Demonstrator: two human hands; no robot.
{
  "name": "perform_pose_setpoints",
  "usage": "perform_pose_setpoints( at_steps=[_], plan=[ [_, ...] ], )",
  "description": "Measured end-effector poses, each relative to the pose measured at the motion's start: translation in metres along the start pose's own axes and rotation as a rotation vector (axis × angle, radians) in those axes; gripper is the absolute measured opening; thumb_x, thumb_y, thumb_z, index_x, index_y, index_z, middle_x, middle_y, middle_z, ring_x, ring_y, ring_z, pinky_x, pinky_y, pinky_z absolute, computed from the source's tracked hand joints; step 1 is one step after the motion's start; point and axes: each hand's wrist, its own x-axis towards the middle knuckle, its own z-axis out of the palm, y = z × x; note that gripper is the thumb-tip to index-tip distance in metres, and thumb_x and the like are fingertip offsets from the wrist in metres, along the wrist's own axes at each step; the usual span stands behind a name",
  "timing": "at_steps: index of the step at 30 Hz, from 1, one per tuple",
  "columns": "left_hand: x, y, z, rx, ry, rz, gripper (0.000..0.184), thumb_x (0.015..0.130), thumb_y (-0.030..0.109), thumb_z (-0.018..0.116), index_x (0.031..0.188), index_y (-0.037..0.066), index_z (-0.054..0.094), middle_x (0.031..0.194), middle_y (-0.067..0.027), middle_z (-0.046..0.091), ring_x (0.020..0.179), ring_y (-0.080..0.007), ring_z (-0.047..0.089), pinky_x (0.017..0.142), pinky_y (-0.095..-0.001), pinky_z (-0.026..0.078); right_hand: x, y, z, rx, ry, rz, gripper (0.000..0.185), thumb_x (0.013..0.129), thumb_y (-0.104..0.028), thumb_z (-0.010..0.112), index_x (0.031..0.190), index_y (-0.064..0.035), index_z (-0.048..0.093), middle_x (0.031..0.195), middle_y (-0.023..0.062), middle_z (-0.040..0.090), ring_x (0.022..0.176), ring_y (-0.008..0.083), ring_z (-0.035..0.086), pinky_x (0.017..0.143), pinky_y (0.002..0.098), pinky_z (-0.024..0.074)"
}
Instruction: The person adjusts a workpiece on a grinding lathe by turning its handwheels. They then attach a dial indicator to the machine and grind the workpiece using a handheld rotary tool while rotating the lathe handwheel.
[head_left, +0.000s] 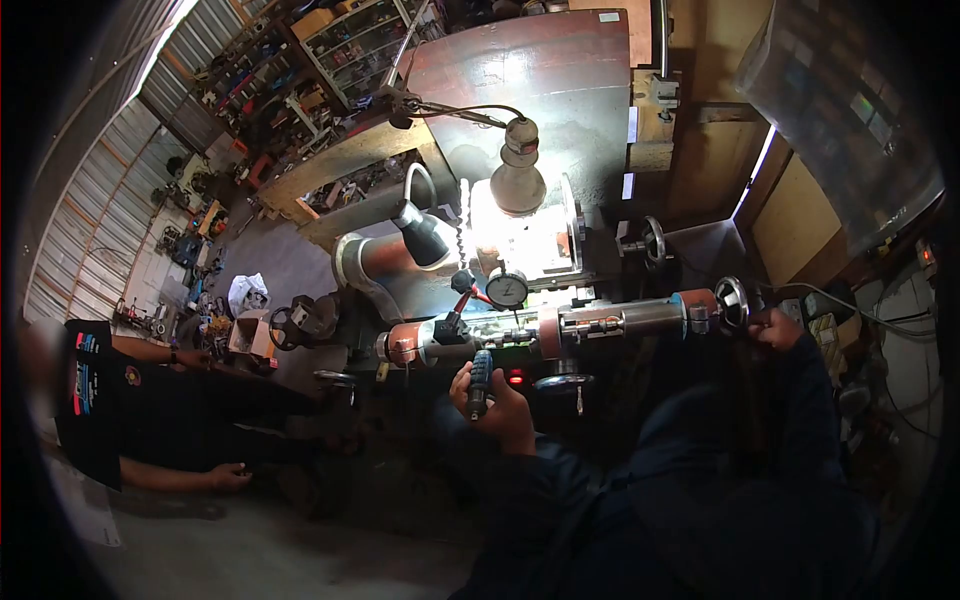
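In front of a long machine with orange end caps, my left hand (505, 412) is wrapped round a dark ribbed handle tool (480, 380) held upright. My right hand (777, 331) is at the right end, with its fingers closed at the rim of a metal handwheel (732, 302). Between the hands runs a shiny cylindrical part (640, 320). A round dial gauge (507, 289) stands above the machine, beside a black base (450, 329) with a red arm. A small red light (516, 377) glows just right of the ribbed tool.
A lit lamp (518, 185) hangs over the machine, with a second grey lamp (424, 234) to its left. Another handwheel (568, 381) sits below the machine. A person in a black shirt (100, 385) stands at the left. Cluttered shelves (355, 50) are behind.
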Motion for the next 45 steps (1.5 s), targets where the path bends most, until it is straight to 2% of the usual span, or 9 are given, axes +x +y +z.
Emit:
perform_pose_setpoints(
  at_steps=[10, 13, 17, 20, 23, 32, 35, 41, 45],
  plan=[
    [-0.003, 0.001, 0.006, -0.008, -0.002, -0.018, 0.04, 0.089, 0.012, 0.077, 0.114, 0.003, 0.047, 0.119, -0.0164, 0.058, 0.112, -0.0299, 0.059, 0.101, -0.0452, 0.047, 0.065, -0.011, 0.002, 0.207, 0.439, -0.201, 0.018, 0.102, -0.019, 0.06, 0.098, -0.0027, 0.067, 0.082, -0.0019, 0.065, 0.078, 0.0052, 0.058, 0.071, 0.0241, 0.0468],
    [-0.003, 0.001, 0.005, -0.008, -0.007, -0.017, 0.04, 0.089, 0.012, 0.077, 0.114, 0.003, 0.047, 0.119, -0.0165, 0.058, 0.112, -0.0297, 0.059, 0.101, -0.0456, 0.047, 0.08, -0.005, 0.003, -0.02, 0.443, -0.046, 0.019, 0.101, -0.019, 0.061, 0.096, -0.0018, 0.069, 0.083, -0.0013, 0.068, 0.08, 0.0066, 0.06, 0.072, 0.0262, 0.0487],
    [-0.002, 0.0, 0.004, -0.026, -0.004, -0.035, 0.04, 0.089, 0.011, 0.077, 0.114, 0.003, 0.048, 0.119, -0.0165, 0.058, 0.112, -0.0297, 0.059, 0.1, -0.0462, 0.047, 0.109, 0.075, 0.005, 0.394, 0.26, -0.096, 0.025, 0.095, -0.027, 0.069, 0.097, -0.0026, 0.072, 0.089, 0.0011, 0.07, 0.083, 0.0104, 0.062, 0.075, 0.0304, 0.0508],
    [-0.002, 0.001, 0.004, -0.021, 0.009, -0.04, 0.04, 0.089, 0.011, 0.076, 0.115, 0.003, 0.047, 0.119, -0.0166, 0.058, 0.112, -0.0298, 0.058, 0.1, -0.0463, 0.047, 0.083, 0.054, 0.017, 0.172, 0.286, -0.034, 0.037, 0.088, -0.036, 0.075, 0.105, -0.0024, 0.074, 0.099, 0.0055, 0.074, 0.088, 0.0169, 0.067, 0.079, 0.0351, 0.0533],
    [-0.003, -0.004, 0.002, -0.002, -0.001, -0.029, 0.04, 0.089, 0.011, 0.076, 0.116, 0.003, 0.047, 0.119, -0.0166, 0.058, 0.112, -0.03, 0.059, 0.101, -0.0461, 0.047, 0.062, 0.036, 0.026, -0.253, 0.288, -0.04, 0.033, 0.09, -0.032, 0.073, 0.106, -0.0029, 0.075, 0.1, 0.0057, 0.075, 0.089, 0.0165, 0.067, 0.081, 0.0356, 0.0528],
    [-0.003, -0.003, 0.002, -0.017, 0.018, -0.037, 0.04, 0.089, 0.01, 0.076, 0.116, 0.004, 0.047, 0.12, -0.0168, 0.058, 0.112, -0.0302, 0.058, 0.101, -0.0459, 0.047, 0.053, 0.105, 0.008, 0.06, 0.112, 0.001, 0.022, 0.09, -0.013, 0.064, 0.106, -0.0018, 0.074, 0.092, 0.009, 0.074, 0.084, 0.0147, 0.065, 0.078, 0.0336, 0.052],
    [-0.004, -0.002, 0.004, -0.058, 0.03, -0.062, 0.041, 0.089, 0.01, 0.076, 0.116, 0.003, 0.047, 0.12, -0.017, 0.057, 0.113, -0.0299, 0.058, 0.101, -0.0459, 0.047, 0.025, 0.042, 0.003, -0.375, 0.036, 0.188, 0.023, 0.092, -0.013, 0.063, 0.108, 0.0, 0.072, 0.088, 0.0071, 0.072, 0.081, 0.0137, 0.064, 0.076, 0.0319, 0.051],
    [-0.005, -0.002, 0.005, -0.076, 0.019, -0.062, 0.041, 0.089, 0.009, 0.076, 0.117, 0.003, 0.047, 0.121, -0.0167, 0.057, 0.113, -0.0296, 0.058, 0.103, -0.0459, 0.046, -0.004, -0.037, -0.005, 0.096, 0.024, -0.037, 0.021, 0.1, -0.024, 0.062, 0.097, -0.0027, 0.066, 0.073, 0.0004, 0.063, 0.069, 0.0091, 0.058, 0.064, 0.0305, 0.047],
    [-0.004, 0.001, 0.004, -0.036, -0.003, -0.045, 0.042, 0.089, 0.01, 0.076, 0.118, 0.003, 0.047, 0.121, -0.0164, 0.057, 0.113, -0.0293, 0.058, 0.103, -0.0456, 0.046, 0.007, -0.067, -0.006, 0.22, 0.122, 0.047, 0.023, 0.102, -0.026, 0.06, 0.094, -0.0047, 0.064, 0.067, -0.0017, 0.057, 0.061, 0.005, 0.054, 0.054, 0.0258, 0.0444]
  ],
)
